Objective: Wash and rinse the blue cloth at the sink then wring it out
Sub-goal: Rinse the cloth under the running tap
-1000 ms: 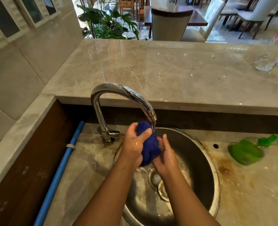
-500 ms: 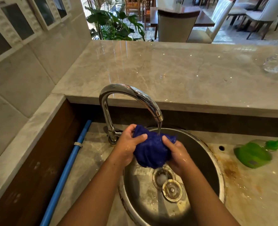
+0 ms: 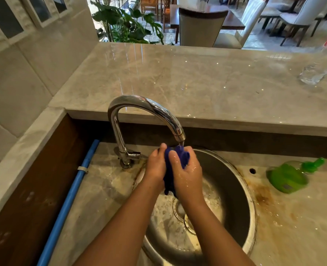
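Observation:
The blue cloth (image 3: 181,157) is bunched into a wad between both hands, right under the spout of the chrome tap (image 3: 139,106), and water runs onto its top. My left hand (image 3: 156,167) grips its left side with the fingers curled over it. Pressed close against that hand, my right hand (image 3: 187,171) grips the right side, wet, thumb across the front. A tail of cloth hangs below the palms. Both hands are over the round steel sink (image 3: 235,189), above its drain (image 3: 180,208).
A green soap bottle (image 3: 287,175) lies on its side on the wet stained counter right of the sink. A blue pipe (image 3: 68,196) runs along the left. The raised marble ledge (image 3: 197,83) behind the tap carries a clear glass (image 3: 312,73) at far right.
The cloth was spread wider between my hands half a second ago; now both hands have closed together and squeezed it into a tight wad directly under the water stream.

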Tool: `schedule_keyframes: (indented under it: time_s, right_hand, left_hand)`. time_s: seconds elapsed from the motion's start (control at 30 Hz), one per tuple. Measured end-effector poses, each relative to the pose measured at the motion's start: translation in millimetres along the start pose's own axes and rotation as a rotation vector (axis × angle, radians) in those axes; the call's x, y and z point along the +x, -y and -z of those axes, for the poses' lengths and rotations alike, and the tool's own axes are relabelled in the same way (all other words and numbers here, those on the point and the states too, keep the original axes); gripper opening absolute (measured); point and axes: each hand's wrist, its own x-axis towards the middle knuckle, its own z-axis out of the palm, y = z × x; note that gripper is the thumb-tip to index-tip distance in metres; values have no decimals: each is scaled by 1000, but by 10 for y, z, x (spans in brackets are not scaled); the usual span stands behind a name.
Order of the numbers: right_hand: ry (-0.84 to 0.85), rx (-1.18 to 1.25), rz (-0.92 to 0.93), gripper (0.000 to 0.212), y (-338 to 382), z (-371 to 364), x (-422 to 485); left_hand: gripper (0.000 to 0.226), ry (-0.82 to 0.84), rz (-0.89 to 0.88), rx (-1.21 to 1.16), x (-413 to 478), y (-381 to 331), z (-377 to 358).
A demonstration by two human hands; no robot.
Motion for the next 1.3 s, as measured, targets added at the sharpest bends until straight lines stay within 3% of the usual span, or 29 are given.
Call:
schedule_keyframes:
  time_s: [0.13, 0.33, 0.37, 0.43, 0.53, 0.7, 0.83, 1.03, 1.17, 1.3]
  right_hand:
    - [-126, -146, -38, 22, -174, -120, 148]
    - [-136, -324, -211, 17, -468, 88, 441]
    - [-171, -325, -193, 11, -449, 99, 439]
    - [-227, -271, -119, 18, -342, 105, 389]
    - [-196, -67, -30, 21, -172, 88, 247]
    - [-90, -67, 64, 18, -78, -221, 33]
    - [-149, -299, -11, 26, -230, -224, 299]
    - [-190, -312, -266, 37, -462, 17, 575]
    - [-206, -193, -150, 28, -293, 81, 404]
    - [-52, -151, 36, 26, -79, -103, 132]
  left_hand:
    - [42, 61, -46, -75, -98, 20, -80]
    - [13, 193, -157, 60, -220, 156, -59]
    - [13, 163, -160, 60, -206, 143, -51]
    - [21, 62, -120, 33, -132, 110, -20]
    - [29, -73, -45, 3, 6, 52, 21]
    - [40, 55, 14, -75, 117, 36, -12]
    - [45, 114, 73, -200, 39, 148, -24]
    - [43, 180, 21, -253, -11, 250, 75]
    - [25, 39, 15, -185, 46, 142, 84]
    - [29, -15, 128, -186, 73, 3, 39]
